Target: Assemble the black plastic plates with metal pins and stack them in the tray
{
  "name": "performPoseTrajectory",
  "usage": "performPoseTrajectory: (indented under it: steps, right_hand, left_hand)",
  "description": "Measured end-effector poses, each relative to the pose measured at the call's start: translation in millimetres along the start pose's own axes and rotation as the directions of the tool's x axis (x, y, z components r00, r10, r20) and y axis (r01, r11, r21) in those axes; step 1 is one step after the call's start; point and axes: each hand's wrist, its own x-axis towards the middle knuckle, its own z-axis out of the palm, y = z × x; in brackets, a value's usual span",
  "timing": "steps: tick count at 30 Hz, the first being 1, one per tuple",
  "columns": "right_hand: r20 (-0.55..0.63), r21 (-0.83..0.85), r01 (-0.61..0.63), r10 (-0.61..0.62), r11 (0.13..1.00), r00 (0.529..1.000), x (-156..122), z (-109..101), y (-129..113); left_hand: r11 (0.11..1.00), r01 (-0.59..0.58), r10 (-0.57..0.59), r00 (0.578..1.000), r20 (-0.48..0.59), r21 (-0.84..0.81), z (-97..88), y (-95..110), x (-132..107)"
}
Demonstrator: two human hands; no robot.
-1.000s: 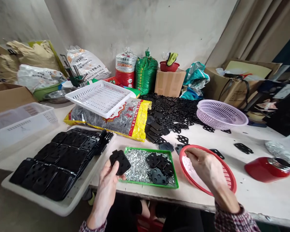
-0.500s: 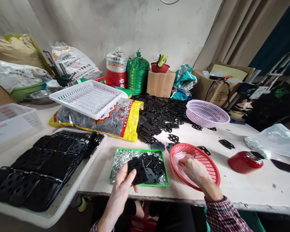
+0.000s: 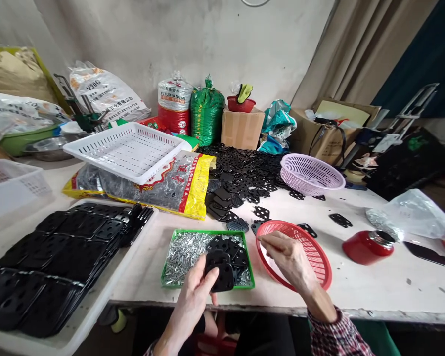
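Your left hand [image 3: 196, 290] grips a black plate [image 3: 222, 280] between thumb and fingers, above the near edge of the green tray [image 3: 249, 286], where small metal pins [image 3: 180, 257] lie with more plates on the right side. Your right hand [image 3: 291, 257], apart from the left, is over the left part of the red basket [image 3: 318, 249]; I cannot tell whether its fingers close on anything. To your left, stacked plates [image 3: 66, 252] fill a white tray [image 3: 107, 290]; the purple basket [image 3: 313, 175] sits farther off.
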Motion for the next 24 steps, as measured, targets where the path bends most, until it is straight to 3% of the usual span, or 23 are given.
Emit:
performPoseTrajectory:
  steps: [3, 8, 13, 17, 24]
  right_hand:
    - [0.144, 0.187, 0.082, -0.11, 0.979, 0.983, -1.0, 6.4, -24.4]
    - [0.26, 0.106, 0.221, -0.242, 0.969, 0.935, 1.3, 15.1, -41.6]
    - [0.325, 0.01, 0.209, -0.201, 0.978, 0.924, 2.7, 11.8, -40.7]
    - [0.352, -0.027, 0.2, -0.178, 0.979, 0.919, 2.7, 7.5, -44.5]
    - [0.295, -0.002, 0.198, -0.189, 0.98, 0.937, -1.6, 11.2, -46.4]
  left_hand:
    - [0.999, -0.04, 0.039, 0.998, 0.048, 0.034, 4.4, 3.6, 1.2]
    - [0.982, -0.136, 0.138, 0.99, -0.002, 0.129, 7.7, 7.7, 1.5]
    - [0.974, -0.169, 0.176, 0.984, -0.033, 0.149, 7.3, 7.4, 0.7]
    - [0.936, -0.209, 0.209, 0.977, 0.032, 0.283, 6.7, 4.4, 1.2]
    - [0.887, -0.241, 0.223, 0.97, 0.093, 0.393, 0.3, 4.4, 0.6]
